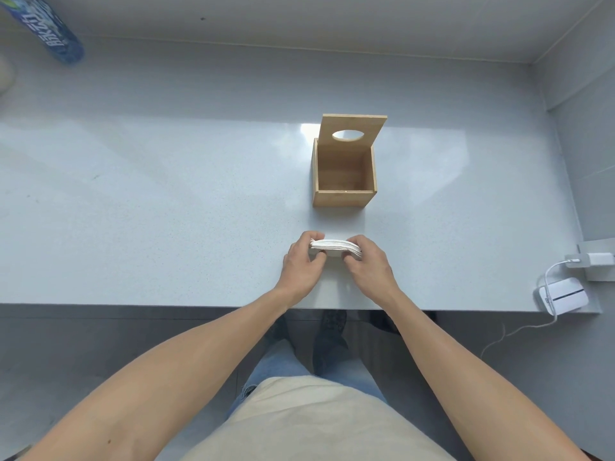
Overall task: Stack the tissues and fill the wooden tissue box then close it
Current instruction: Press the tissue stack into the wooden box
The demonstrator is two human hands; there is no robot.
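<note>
A stack of white tissues point(334, 247) is held edge-on just above the counter, near its front edge. My left hand point(301, 264) grips the stack's left end and my right hand point(364, 261) grips its right end. Beyond them stands the wooden tissue box point(344, 197), open at the top and with nothing visible inside. Its lid point(352, 126), with an oval hole, stands upright at the back of the box.
The pale counter point(166, 211) ends in a front edge just behind my wrists. A white device point(562, 296) with a cable and a plugged charger point(595, 259) sit at the right edge. A blue patterned bottle point(50, 28) leans in at the far left.
</note>
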